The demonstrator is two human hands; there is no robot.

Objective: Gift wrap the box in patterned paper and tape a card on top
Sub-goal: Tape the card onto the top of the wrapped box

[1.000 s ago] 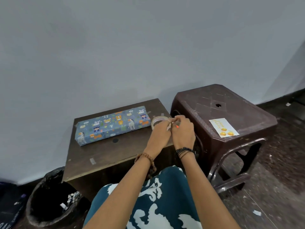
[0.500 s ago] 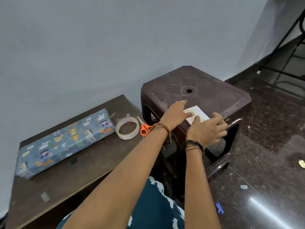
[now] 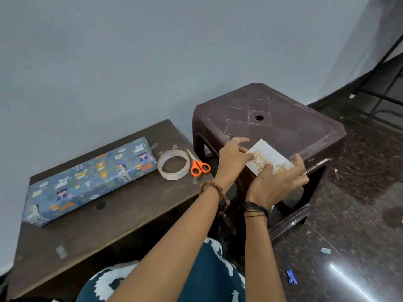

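Now both hands hold the white greeting card with gold lettering (image 3: 267, 157) over the brown plastic stool (image 3: 290, 125): left hand (image 3: 234, 159) pinches its near-left edge, right hand (image 3: 280, 182) apparently curls round the near end (fingertips hidden). The long blue animal-patterned wrapped box (image 3: 87, 182) lies at nine o'clock, its length running left-right, nearer the left hand.

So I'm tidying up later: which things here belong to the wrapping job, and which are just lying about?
For the job:
wrapped box
card, held by left hand and right hand
tape roll
scissors

Lying about:
blue scrap on the floor
pale scrap on the floor
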